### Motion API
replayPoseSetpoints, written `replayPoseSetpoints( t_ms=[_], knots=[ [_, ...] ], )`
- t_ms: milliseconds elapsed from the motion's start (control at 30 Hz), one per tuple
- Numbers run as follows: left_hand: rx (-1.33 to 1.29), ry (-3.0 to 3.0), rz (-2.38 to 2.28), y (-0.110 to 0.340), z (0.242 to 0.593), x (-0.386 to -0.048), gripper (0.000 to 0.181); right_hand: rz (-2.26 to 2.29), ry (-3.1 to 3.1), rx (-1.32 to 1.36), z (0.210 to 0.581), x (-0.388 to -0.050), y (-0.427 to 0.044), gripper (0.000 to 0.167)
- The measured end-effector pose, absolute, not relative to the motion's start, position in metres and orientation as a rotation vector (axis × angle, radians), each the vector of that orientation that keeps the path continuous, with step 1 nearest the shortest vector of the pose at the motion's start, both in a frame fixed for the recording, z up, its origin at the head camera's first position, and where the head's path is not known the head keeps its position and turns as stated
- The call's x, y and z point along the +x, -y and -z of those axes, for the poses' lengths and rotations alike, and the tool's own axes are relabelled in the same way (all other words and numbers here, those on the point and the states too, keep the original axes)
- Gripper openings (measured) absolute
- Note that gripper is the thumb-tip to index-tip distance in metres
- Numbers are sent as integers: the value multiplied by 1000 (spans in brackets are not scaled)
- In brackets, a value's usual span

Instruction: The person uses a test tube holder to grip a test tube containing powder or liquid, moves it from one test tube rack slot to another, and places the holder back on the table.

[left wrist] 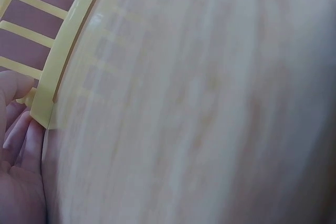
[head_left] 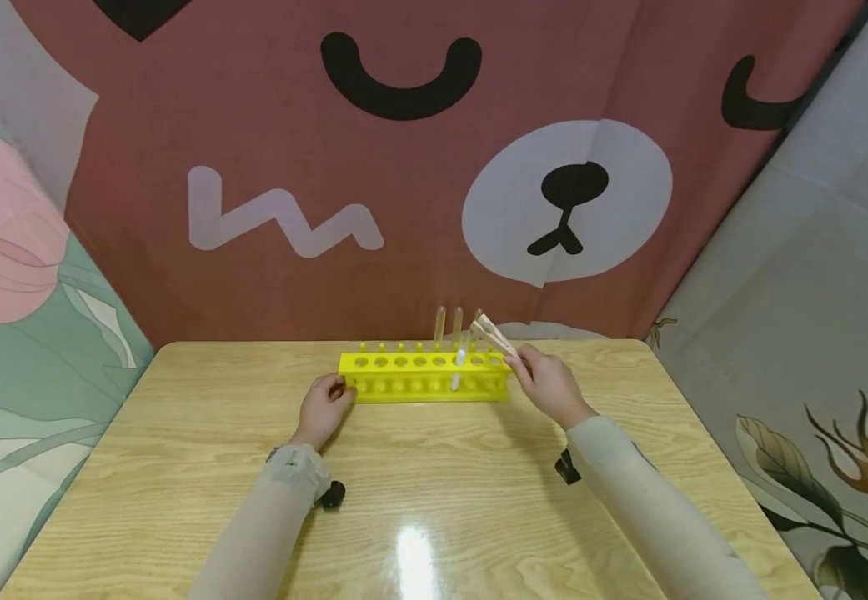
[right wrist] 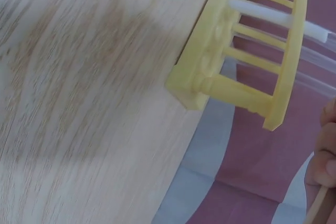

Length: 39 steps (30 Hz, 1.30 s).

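A yellow test tube rack (head_left: 411, 397) stands on the table, with a row of holes and a row of pegs behind. My left hand (head_left: 323, 412) grips its left end, thumb and fingers about the end post (left wrist: 29, 97). My right hand (head_left: 551, 386) holds a wooden test tube clamp (head_left: 499, 340) over the rack's right side. The clamp's tip is near the clear tubes; whether it touches one, I cannot tell. A tube with white contents (right wrist: 260, 10) sits in a hole right of the middle. Clear glass tubes (head_left: 440, 327) stand behind it, rounded ends up.
The wooden table (head_left: 403, 467) has its back edge just behind the rack. A brown curtain (head_left: 418, 283) with a bear print hangs there, and printed cloths (head_left: 794, 333) hang at both sides. Dark wrist camera parts (head_left: 333, 495) hang by both wrists.
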<state>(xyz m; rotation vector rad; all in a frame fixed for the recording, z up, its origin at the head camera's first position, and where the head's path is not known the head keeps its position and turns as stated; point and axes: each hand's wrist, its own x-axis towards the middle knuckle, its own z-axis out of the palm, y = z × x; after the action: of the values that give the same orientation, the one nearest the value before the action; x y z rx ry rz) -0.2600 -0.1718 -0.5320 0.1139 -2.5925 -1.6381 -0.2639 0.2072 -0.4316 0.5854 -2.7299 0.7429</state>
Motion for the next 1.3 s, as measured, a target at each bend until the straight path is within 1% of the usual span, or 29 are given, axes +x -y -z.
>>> replayPoseSetpoints(
  t_ms=[233,733,933,1300],
  knots=[
    [110,2594,1633,172,533,-260,39,-869,2673,602,427,-263,-201,20],
    [113,2599,1638,172,532,-260,39,-820,2644,673,419,-259,-192,18],
    [114,2604,1640,174,532,-261,39,-794,2662,708,415,-256,-188,20],
    [107,2593,1644,173,532,-260,40,-741,2679,754,418,-258,-188,19]
  ],
)
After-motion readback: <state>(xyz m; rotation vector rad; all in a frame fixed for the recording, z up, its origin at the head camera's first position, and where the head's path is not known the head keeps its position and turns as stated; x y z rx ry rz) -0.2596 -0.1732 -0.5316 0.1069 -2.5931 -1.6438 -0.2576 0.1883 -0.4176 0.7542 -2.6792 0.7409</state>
